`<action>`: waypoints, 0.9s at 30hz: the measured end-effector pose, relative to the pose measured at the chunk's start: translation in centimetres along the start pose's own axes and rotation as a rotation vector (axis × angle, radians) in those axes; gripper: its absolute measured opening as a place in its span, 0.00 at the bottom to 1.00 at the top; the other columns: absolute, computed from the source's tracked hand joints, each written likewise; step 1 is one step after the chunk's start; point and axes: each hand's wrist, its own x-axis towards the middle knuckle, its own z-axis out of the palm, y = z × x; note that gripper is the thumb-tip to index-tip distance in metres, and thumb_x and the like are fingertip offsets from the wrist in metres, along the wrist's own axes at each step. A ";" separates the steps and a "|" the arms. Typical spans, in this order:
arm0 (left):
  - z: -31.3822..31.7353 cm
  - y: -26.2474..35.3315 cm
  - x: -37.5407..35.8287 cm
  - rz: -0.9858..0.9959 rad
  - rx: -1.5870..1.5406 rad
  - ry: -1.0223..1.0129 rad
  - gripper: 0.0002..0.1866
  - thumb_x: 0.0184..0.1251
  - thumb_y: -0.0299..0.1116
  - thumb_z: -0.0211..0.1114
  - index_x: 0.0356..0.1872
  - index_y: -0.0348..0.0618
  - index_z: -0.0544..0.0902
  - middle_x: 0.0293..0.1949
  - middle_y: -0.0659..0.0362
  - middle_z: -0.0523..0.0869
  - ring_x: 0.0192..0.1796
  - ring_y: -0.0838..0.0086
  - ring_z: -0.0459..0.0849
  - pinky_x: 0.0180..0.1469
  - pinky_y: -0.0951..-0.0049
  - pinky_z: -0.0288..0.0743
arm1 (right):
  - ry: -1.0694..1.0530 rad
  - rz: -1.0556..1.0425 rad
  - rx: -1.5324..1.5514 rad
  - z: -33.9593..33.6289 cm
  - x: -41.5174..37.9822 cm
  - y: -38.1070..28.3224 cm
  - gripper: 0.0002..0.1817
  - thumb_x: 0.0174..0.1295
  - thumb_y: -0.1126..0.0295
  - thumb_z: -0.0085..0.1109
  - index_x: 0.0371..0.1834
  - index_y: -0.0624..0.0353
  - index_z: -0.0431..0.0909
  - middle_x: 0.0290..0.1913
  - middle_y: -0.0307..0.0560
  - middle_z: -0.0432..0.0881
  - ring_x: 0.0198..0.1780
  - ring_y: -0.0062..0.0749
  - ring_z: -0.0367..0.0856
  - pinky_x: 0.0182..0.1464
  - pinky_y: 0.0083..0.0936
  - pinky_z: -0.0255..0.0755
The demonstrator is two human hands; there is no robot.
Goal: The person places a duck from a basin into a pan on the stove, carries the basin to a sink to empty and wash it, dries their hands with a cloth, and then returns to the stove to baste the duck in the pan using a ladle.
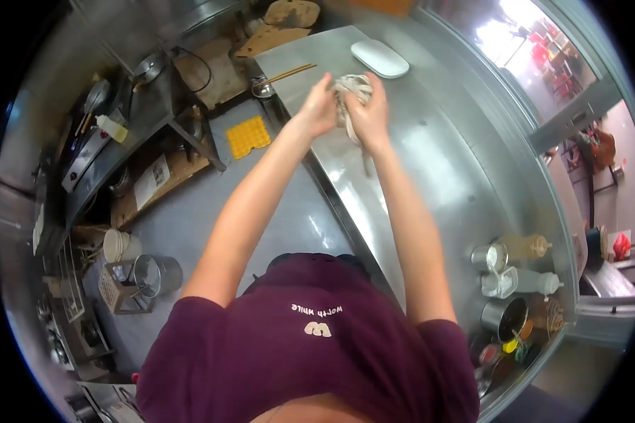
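A crumpled light-coloured cloth (354,92) is bunched between my two hands above the steel counter, with a strip hanging down. My right hand (371,116) is closed around the cloth, thumb across its front. At its other side my left hand (320,109) grips the edge of the bundle; some of its fingers are hidden. A pair of chopsticks (289,73) lies over a small metal container (262,89) left of my hands. Beyond them, to the right, a white oblong dish (381,58) sits on the counter.
Squeeze bottles (536,283) and metal pots (502,319) stand at the counter's right end. On the left are a stove (92,158), a yellow egg tray (248,137), a large metal pot (158,275) and a white bucket (121,246).
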 end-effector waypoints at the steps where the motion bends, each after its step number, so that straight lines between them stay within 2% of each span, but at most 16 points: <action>1: -0.5 0.0 0.8 0.002 0.079 0.070 0.28 0.64 0.51 0.33 0.46 0.36 0.68 0.44 0.51 0.75 0.48 0.58 0.73 0.52 0.57 0.65 | 0.009 -0.046 -0.010 0.1 -0.6 -0.9 0.29 0.45 0.68 0.57 0.53 0.64 0.63 0.47 0.55 0.71 0.48 0.41 0.72 0.49 0.29 0.66; 4: -8.5 -1.6 8.2 0.052 -0.157 0.250 0.25 0.64 0.49 0.33 0.42 0.38 0.70 0.40 0.52 0.76 0.43 0.59 0.76 0.47 0.57 0.69 | -0.019 -0.196 -0.044 0.5 -2.3 -3.4 0.25 0.44 0.70 0.55 0.50 0.60 0.67 0.47 0.54 0.71 0.47 0.45 0.72 0.48 0.31 0.66; 5: -6.7 -1.2 5.4 0.049 -0.236 0.162 0.20 0.63 0.45 0.36 0.38 0.41 0.71 0.35 0.55 0.77 0.36 0.63 0.77 0.39 0.57 0.71 | -0.063 -0.246 -0.059 1.3 -3.3 -3.6 0.25 0.44 0.69 0.56 0.50 0.59 0.67 0.47 0.53 0.71 0.48 0.47 0.71 0.48 0.32 0.67; 6: -6.6 -1.2 5.8 0.061 -0.242 0.260 0.18 0.63 0.44 0.37 0.38 0.42 0.71 0.34 0.56 0.77 0.35 0.65 0.76 0.38 0.58 0.71 | -0.103 -0.295 -0.073 2.2 -4.0 -3.7 0.25 0.43 0.69 0.56 0.49 0.57 0.67 0.47 0.53 0.71 0.48 0.49 0.70 0.47 0.34 0.67; 7: -6.3 -0.9 6.3 0.071 -0.246 0.356 0.17 0.63 0.43 0.39 0.38 0.43 0.72 0.33 0.58 0.77 0.33 0.67 0.76 0.38 0.59 0.70 | -0.008 -0.373 -0.108 2.9 -4.4 -3.9 0.23 0.42 0.69 0.56 0.47 0.57 0.69 0.44 0.52 0.73 0.45 0.46 0.72 0.45 0.33 0.68; 8: -6.2 -0.6 6.7 0.083 -0.252 0.448 0.16 0.62 0.43 0.41 0.38 0.44 0.72 0.32 0.59 0.76 0.32 0.69 0.76 0.37 0.60 0.70 | -0.061 -0.410 -0.079 3.2 -4.8 -4.2 0.23 0.41 0.69 0.56 0.46 0.57 0.70 0.43 0.51 0.73 0.45 0.45 0.73 0.44 0.32 0.69; 11: -6.2 0.4 5.3 0.096 -0.169 0.500 0.13 0.64 0.39 0.42 0.42 0.48 0.72 0.33 0.61 0.75 0.34 0.72 0.73 0.38 0.61 0.69 | -0.232 -0.504 -0.002 2.9 -8.3 -6.8 0.23 0.38 0.69 0.57 0.44 0.56 0.72 0.41 0.49 0.74 0.43 0.41 0.74 0.41 0.30 0.71; 14: -7.1 0.8 6.1 0.132 -0.144 0.579 0.12 0.61 0.40 0.44 0.38 0.47 0.73 0.30 0.63 0.76 0.31 0.74 0.74 0.37 0.67 0.67 | -0.435 -0.613 0.108 2.1 -11.8 -10.9 0.25 0.34 0.69 0.59 0.43 0.54 0.72 0.36 0.48 0.74 0.41 0.38 0.75 0.37 0.29 0.72; 16: -7.0 -0.2 5.6 0.175 0.040 0.606 0.12 0.60 0.38 0.46 0.39 0.46 0.73 0.30 0.63 0.76 0.31 0.76 0.74 0.36 0.69 0.67 | -0.571 -0.691 0.092 1.4 -13.4 -13.3 0.25 0.34 0.70 0.59 0.43 0.50 0.73 0.39 0.49 0.74 0.38 0.43 0.76 0.38 0.27 0.72; 17: -7.0 -0.6 5.0 0.197 0.134 0.618 0.11 0.60 0.38 0.46 0.39 0.46 0.73 0.30 0.63 0.76 0.31 0.76 0.74 0.36 0.70 0.67 | -0.636 -0.751 -0.001 1.7 -12.3 -13.6 0.26 0.34 0.66 0.60 0.44 0.48 0.72 0.39 0.46 0.73 0.38 0.40 0.76 0.35 0.26 0.72; 20: -6.5 -0.6 4.2 0.229 0.270 0.590 0.11 0.59 0.36 0.49 0.40 0.45 0.73 0.31 0.62 0.76 0.31 0.77 0.74 0.32 0.74 0.67 | -0.557 -0.722 -0.142 3.7 -7.9 -10.4 0.26 0.36 0.65 0.60 0.44 0.55 0.69 0.38 0.51 0.72 0.37 0.42 0.74 0.32 0.34 0.71; 21: -6.1 -0.6 3.7 0.286 0.375 0.590 0.12 0.60 0.37 0.49 0.42 0.46 0.73 0.34 0.65 0.76 0.29 0.79 0.74 0.26 0.79 0.67 | -0.465 -0.674 -0.165 4.3 -6.2 -8.4 0.26 0.37 0.64 0.59 0.45 0.56 0.68 0.38 0.51 0.72 0.37 0.42 0.74 0.32 0.35 0.71; 23: -5.9 -1.6 2.6 0.474 0.257 0.473 0.11 0.59 0.38 0.51 0.38 0.45 0.75 0.31 0.64 0.76 0.30 0.77 0.75 0.26 0.75 0.69 | -0.339 -0.583 -0.235 4.5 -4.9 -6.2 0.26 0.40 0.63 0.58 0.46 0.58 0.67 0.37 0.52 0.73 0.37 0.43 0.74 0.32 0.36 0.71; 25: -10.3 -1.8 4.0 0.355 0.039 0.320 0.11 0.57 0.38 0.53 0.36 0.44 0.75 0.29 0.62 0.77 0.30 0.75 0.75 0.28 0.74 0.70 | -0.239 -0.504 -0.343 3.3 -3.4 -5.2 0.26 0.42 0.63 0.57 0.47 0.59 0.67 0.37 0.51 0.73 0.37 0.43 0.74 0.33 0.37 0.71; 26: -12.6 -1.8 5.4 0.283 -0.061 0.229 0.10 0.57 0.38 0.53 0.34 0.43 0.76 0.28 0.61 0.77 0.29 0.74 0.76 0.29 0.74 0.71 | -0.155 -0.434 -0.265 3.3 -3.7 -4.1 0.23 0.45 0.64 0.55 0.47 0.58 0.67 0.38 0.54 0.74 0.38 0.47 0.74 0.36 0.36 0.71; 27: -12.8 -1.4 7.0 0.202 -0.157 0.136 0.10 0.56 0.38 0.54 0.33 0.43 0.76 0.27 0.60 0.77 0.29 0.73 0.76 0.30 0.73 0.71 | -0.115 -0.280 -0.081 3.4 -4.1 -3.4 0.22 0.47 0.65 0.54 0.47 0.59 0.67 0.38 0.54 0.74 0.38 0.46 0.74 0.38 0.34 0.70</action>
